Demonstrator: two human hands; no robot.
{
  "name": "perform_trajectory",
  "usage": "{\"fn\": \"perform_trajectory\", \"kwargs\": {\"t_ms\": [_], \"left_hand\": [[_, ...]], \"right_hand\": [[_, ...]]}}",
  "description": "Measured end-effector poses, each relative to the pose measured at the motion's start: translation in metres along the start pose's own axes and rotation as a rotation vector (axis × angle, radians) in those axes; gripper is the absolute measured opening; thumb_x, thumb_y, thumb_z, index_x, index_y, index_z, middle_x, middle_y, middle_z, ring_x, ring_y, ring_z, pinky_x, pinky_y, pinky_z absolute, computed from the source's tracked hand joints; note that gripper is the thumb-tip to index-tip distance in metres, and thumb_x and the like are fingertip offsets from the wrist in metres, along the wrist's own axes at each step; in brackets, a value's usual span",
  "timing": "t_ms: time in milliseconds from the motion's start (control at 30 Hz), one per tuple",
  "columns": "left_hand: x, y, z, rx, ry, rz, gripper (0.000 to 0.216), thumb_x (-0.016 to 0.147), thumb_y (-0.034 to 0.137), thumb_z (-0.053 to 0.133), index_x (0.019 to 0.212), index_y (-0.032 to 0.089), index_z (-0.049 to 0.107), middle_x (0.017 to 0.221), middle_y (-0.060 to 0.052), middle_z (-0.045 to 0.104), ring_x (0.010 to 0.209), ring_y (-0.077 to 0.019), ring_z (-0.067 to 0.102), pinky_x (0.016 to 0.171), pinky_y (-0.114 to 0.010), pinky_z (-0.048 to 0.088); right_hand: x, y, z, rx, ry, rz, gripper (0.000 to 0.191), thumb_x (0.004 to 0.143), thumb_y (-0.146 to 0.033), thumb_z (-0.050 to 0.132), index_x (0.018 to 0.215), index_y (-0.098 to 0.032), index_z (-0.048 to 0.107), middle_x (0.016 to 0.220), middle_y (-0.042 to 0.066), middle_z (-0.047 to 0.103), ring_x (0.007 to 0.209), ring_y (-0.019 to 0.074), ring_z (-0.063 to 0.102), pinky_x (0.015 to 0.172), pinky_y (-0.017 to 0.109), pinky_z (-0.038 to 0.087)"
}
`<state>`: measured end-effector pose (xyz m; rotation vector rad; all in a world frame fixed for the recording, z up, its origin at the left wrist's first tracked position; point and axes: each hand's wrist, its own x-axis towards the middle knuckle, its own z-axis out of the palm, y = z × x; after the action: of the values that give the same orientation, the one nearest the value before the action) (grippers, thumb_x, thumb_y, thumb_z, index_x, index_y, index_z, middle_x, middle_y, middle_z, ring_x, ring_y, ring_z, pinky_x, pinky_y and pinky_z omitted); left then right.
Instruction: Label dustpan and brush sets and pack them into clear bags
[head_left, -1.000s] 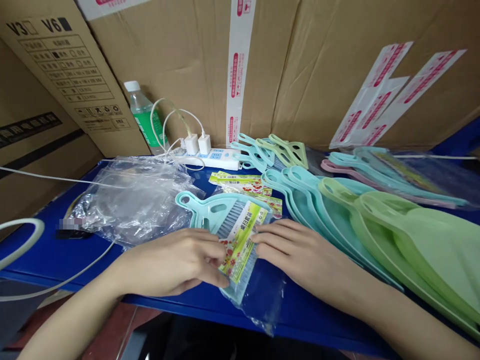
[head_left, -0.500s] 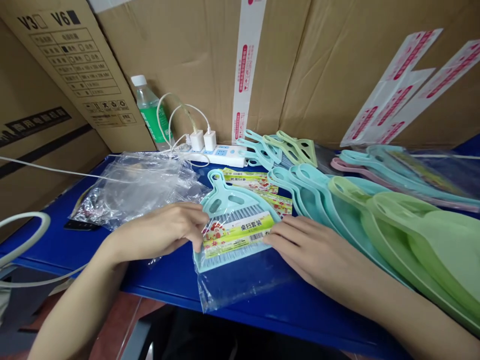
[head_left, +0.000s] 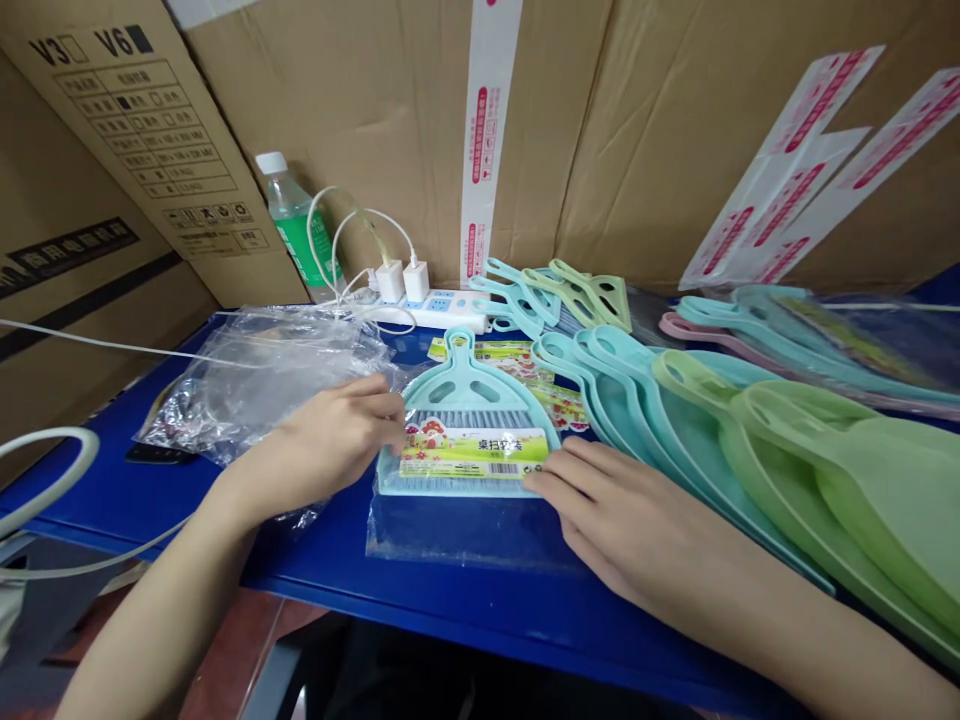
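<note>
Now bagged brush [head_left: 469, 440] btwn hands.

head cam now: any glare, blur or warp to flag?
Head view: sharp in the middle, label on the bagged brush set readable; soft glare on the clear bags; wide-angle stretch at the edges, dustpans and forearms elongated; even light, faint shadows under left hand and right hand.

Tall cardboard boxes [head_left: 360, 110] sealed with white-and-red tape [head_left: 484, 140] stand as a wall behind the blue surface [head_left: 480, 600]. Below its front edge, reddish floor [head_left: 247, 650] shows. The light is soft and even.
</note>
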<state>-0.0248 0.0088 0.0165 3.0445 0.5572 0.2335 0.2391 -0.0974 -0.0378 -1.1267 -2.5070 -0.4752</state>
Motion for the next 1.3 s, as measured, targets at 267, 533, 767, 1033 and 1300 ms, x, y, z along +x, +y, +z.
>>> {"fn": "perform_trajectory", "kwargs": {"t_ms": [267,533,767,1033,1300], "left_hand": [[0.001,0.013,0.011,-0.209,-0.124,0.029,0.015,0.096,0.017,0.053,0.104,0.019,0.065,0.101,-0.006,0.069,0.089,-0.0185,0.065,0.079,-0.031,0.051],[0.0,0.017,0.01,-0.217,-0.186,0.003,0.023,0.09,0.004,0.046,0.097,0.02,0.061,0.101,-0.005,0.066,0.086,-0.0176,0.064,0.077,-0.03,0.051],[-0.004,0.017,0.009,-0.221,-0.221,0.012,0.036,0.082,-0.003,0.042,0.104,0.02,0.058,0.107,-0.007,0.064,0.099,-0.0215,0.063,0.082,-0.033,0.05],[-0.003,0.02,0.008,-0.183,-0.229,0.002,0.026,0.084,0.0,0.04,0.094,0.02,0.054,0.094,-0.004,0.063,0.09,-0.0203,0.061,0.074,-0.032,0.047],[0.001,0.022,0.01,-0.058,-0.179,-0.005,0.016,0.085,0.006,0.044,0.087,0.019,0.053,0.09,-0.004,0.063,0.073,-0.0181,0.06,0.064,-0.03,0.044]], "right_hand": [[0.0,0.0,-0.001,-0.005,-0.004,-0.013,0.026,0.083,0.0,0.046,0.084,-0.016,0.067,0.082,0.007,0.07,0.077,0.0215,0.063,0.072,0.033,0.053],[0.003,0.0,0.0,-0.045,0.033,-0.023,0.038,0.088,0.002,0.036,0.083,-0.015,0.069,0.076,0.007,0.069,0.073,0.0198,0.062,0.069,0.032,0.053],[0.004,-0.001,-0.003,-0.047,0.011,-0.042,0.034,0.087,0.003,0.038,0.087,-0.014,0.068,0.078,0.007,0.068,0.074,0.0206,0.062,0.067,0.033,0.052],[0.005,0.004,-0.002,-0.025,0.013,-0.032,0.034,0.085,0.006,0.041,0.078,-0.016,0.066,0.073,0.004,0.067,0.069,0.019,0.062,0.066,0.031,0.049],[0.004,0.003,-0.004,0.041,-0.01,-0.006,0.035,0.089,0.003,0.038,0.078,-0.02,0.062,0.072,0.001,0.066,0.067,0.0167,0.058,0.067,0.03,0.047]]}}
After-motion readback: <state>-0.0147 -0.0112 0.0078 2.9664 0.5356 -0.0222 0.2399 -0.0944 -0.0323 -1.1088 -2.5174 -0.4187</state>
